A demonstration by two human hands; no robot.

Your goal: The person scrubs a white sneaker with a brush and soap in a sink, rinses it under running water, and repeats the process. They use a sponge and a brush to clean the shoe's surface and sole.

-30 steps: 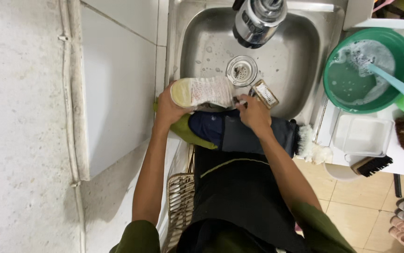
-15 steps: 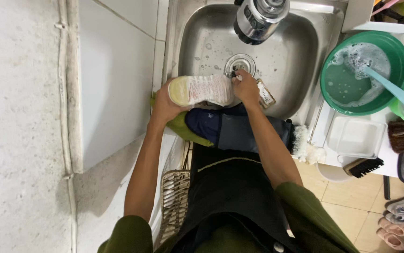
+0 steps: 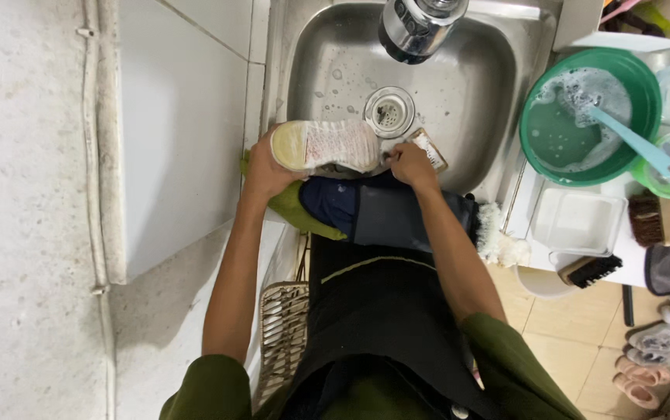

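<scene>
The left hand [image 3: 266, 173] has its grip closed around the heel end of a white shoe [image 3: 327, 145]; the shoe lies on its side at the near edge of the steel sink [image 3: 467, 85], with its pale sole facing up. The right hand [image 3: 411, 163] is at the toe end, and its grip is closed on a small brush [image 3: 431, 148] that touches the shoe there. A dark blue cloth [image 3: 366, 210] and a green cloth [image 3: 296, 211] hang over the sink's front edge, just under the shoe; the drain [image 3: 389, 111] is just past it, and the tap [image 3: 417, 27] hangs above.

To the right, a green bowl [image 3: 584, 117] holds soapy water with a blue handle [image 3: 634, 144] poking out; near it sit a white tray [image 3: 577, 224] and another brush [image 3: 590, 270].

It looks like the scrubbing step, with the sole being cleaned; the next move would need a firm hold on the heel, so the shoe does not slip into the sink while the brush rubs.
</scene>
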